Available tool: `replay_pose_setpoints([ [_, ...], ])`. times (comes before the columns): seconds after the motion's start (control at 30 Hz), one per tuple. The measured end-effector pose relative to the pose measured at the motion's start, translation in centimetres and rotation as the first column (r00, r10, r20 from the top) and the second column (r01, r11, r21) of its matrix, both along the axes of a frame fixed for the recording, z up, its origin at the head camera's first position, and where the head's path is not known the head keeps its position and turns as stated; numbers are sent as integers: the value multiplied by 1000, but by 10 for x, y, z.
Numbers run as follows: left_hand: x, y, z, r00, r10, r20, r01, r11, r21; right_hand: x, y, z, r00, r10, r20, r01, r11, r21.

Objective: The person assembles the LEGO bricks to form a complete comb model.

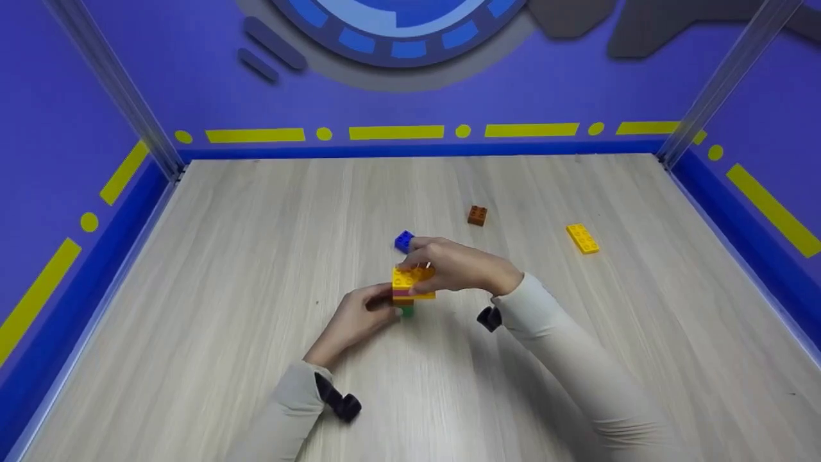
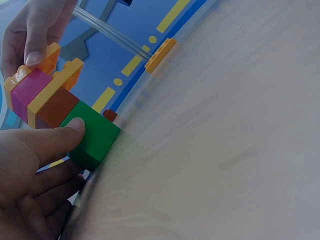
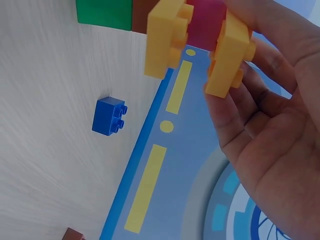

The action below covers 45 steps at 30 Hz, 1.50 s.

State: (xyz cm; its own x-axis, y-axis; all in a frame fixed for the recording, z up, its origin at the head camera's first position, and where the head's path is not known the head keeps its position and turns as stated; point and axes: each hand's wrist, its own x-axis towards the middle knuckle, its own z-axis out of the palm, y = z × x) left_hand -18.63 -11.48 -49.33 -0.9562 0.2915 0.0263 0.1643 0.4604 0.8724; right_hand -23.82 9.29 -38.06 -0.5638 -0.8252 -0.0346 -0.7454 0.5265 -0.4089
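Note:
A small tower of toy building bricks stands on the table between the two hands. From the bottom up it has a green brick (image 2: 97,140), a brown brick (image 2: 59,106), a flat yellow brick (image 3: 162,40), a magenta brick (image 2: 31,90) and another flat yellow brick (image 3: 227,62) on top. The left hand (image 1: 356,316) grips the green brick, its thumb on one side. With thumb and fingers, the right hand (image 1: 462,264) pinches the top yellow brick. Both yellow bricks jut out past the tower on the right. The head view hides much of the lower bricks.
A blue brick (image 1: 403,241) lies just behind the right hand's fingers. Farther back is a loose brown brick (image 1: 477,215), with a flat yellow brick (image 1: 582,239) to its right. Blue-purple walls (image 1: 410,102) enclose the wooden table (image 1: 256,224) at the back and sides.

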Motion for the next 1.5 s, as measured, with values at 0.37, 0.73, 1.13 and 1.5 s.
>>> replay_pose_setpoints([
  [0.37,1,1,0,1000,-11,10,11,1000,14,1,3,-2,1000,-6,20,7,1000,-15],
  [0.73,2,-1,-2,1000,-5,21,5,1000,15,3,5,-7,1000,1,-7,-1,999,-32],
  [1.13,0,0,-1,1000,-4,22,4,1000,7,2,10,-2,1000,22,1,-22,1000,-16],
  [1.5,-1,0,-1,999,6,36,-7,1000,3,-6,30,6,999,-32,31,33,999,-34],
])
